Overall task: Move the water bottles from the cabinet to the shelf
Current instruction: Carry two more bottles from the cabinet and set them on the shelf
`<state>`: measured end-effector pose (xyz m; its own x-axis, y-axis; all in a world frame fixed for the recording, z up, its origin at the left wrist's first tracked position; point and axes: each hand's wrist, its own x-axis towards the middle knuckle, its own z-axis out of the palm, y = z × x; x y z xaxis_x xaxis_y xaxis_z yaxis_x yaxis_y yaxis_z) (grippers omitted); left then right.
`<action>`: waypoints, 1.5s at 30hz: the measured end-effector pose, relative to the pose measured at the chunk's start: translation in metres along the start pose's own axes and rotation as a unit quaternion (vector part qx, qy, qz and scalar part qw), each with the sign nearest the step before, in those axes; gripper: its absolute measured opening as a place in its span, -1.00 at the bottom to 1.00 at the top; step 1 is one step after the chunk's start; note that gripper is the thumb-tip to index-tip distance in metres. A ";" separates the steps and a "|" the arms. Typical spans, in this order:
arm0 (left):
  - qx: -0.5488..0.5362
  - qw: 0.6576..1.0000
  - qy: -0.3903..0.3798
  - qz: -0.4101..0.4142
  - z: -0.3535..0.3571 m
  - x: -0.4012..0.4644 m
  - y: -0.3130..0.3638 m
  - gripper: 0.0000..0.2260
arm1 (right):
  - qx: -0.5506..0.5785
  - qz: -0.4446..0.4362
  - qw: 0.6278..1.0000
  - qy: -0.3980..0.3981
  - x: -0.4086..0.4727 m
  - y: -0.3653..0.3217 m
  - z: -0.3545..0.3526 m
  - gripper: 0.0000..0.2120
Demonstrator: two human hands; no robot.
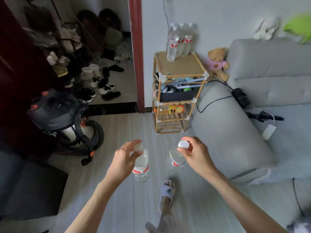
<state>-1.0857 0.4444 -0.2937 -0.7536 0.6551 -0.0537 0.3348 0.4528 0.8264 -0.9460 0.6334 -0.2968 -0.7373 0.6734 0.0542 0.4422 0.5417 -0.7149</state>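
My left hand (123,158) grips the neck of a clear water bottle (141,167) with a red and white label, hanging upright over the floor. My right hand (196,153) pinches the white-capped top of a second water bottle (175,158) of the same kind. Ahead stands a bamboo shelf (180,66) against the wall. Several matching water bottles (180,40) stand upright at the back of its top board, one a little forward at the left. The cabinet is not in view.
A grey sofa (235,132) flanks the shelf on the right, with a teddy bear (218,63) and cables on it. A vacuum cleaner (67,120) stands at the left. Shoes (101,84) lie beyond a doorway. My slippered foot (166,194) is on the wooden floor.
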 end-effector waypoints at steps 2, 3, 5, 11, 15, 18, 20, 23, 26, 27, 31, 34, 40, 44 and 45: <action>0.003 1.000 0.002 -0.007 0.012 0.041 0.007 -0.71 | -0.007 0.014 1.000 -0.011 0.046 0.015 -0.006 -0.74; 0.006 1.000 0.000 -0.015 0.017 0.063 0.012 -0.71 | -0.010 0.020 1.000 -0.020 0.069 0.021 -0.010 -0.74; 0.013 1.000 -0.009 -0.026 0.025 0.105 0.025 -0.71 | -0.016 0.024 0.999 -0.038 0.113 0.031 -0.020 -0.75; 0.006 1.000 0.012 -0.005 0.038 0.226 0.070 -0.75 | -0.014 -0.006 1.000 -0.022 0.236 0.035 -0.064 -0.77; -0.035 0.999 0.016 0.023 0.043 0.305 0.099 -0.75 | 0.000 -0.013 1.000 0.020 0.311 0.039 -0.086 -0.77; -0.055 0.997 0.015 0.056 0.047 0.365 0.119 -0.74 | 0.015 -0.021 0.998 0.049 0.372 0.040 -0.100 -0.77; -0.055 0.995 0.018 0.084 0.050 0.404 0.130 -0.73 | 0.030 -0.019 0.998 0.057 0.410 0.040 -0.109 -0.74; -0.047 0.991 0.019 0.123 0.056 0.472 0.147 -0.73 | 0.041 -0.025 0.997 0.067 0.471 0.042 -0.119 -0.71; -0.056 0.987 0.010 0.148 0.058 0.536 0.163 -0.75 | 0.048 -0.031 0.996 0.076 0.528 0.041 -0.127 -0.71; -0.054 0.987 0.008 0.152 0.059 0.555 0.166 -0.75 | 0.042 -0.030 0.996 0.075 0.544 0.041 -0.129 -0.71; -0.051 0.986 -0.009 0.159 0.068 0.619 0.176 -0.72 | 0.018 -0.037 0.994 0.098 0.602 0.048 -0.130 -0.73; -0.043 0.988 -0.025 0.148 0.078 0.650 0.178 -0.72 | 0.016 -0.023 0.996 0.089 0.634 0.055 -0.130 -0.72; -0.044 0.990 -0.044 0.125 0.095 0.690 0.182 -0.70 | 0.038 0.001 0.998 0.054 0.685 0.073 -0.131 -0.74; -0.049 0.992 -0.040 0.113 0.108 0.701 0.186 -0.71 | 0.040 -0.018 0.999 0.010 0.712 0.083 -0.130 -0.75; -0.050 0.992 -0.035 0.107 0.111 0.703 0.188 -0.72 | 0.042 -0.025 0.999 0.001 0.717 0.085 -0.131 -0.75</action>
<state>-1.4897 1.0570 -0.2384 -0.6288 0.7718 0.0939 0.4224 0.2378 0.8747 -1.3706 1.2284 -0.2274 -0.7566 0.6474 0.0918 0.3604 0.5300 -0.7676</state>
